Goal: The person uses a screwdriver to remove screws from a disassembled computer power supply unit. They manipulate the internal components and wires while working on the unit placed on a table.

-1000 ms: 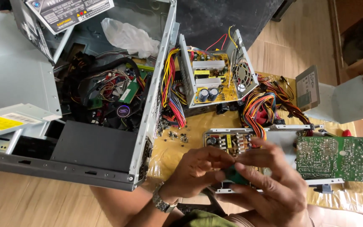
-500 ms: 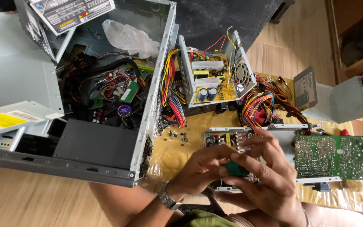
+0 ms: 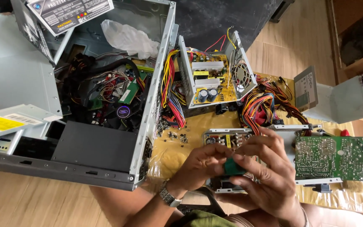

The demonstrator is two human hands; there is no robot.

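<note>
I see one small green component [image 3: 233, 167] pinched between both hands, its long axis running roughly left to right, low in the middle of the view above the yellow sheet [image 3: 171, 153]. My left hand [image 3: 202, 162] closes its fingertips on the left end; my right hand [image 3: 265, 172] wraps fingers over the right end, holding it firmly. Behind them lies one opened power supply [image 3: 227, 138], a second stands tilted beyond [image 3: 215, 77], and one green circuit board [image 3: 330, 157] sits to the right. One open computer case [image 3: 101, 113] fills the left
</note>
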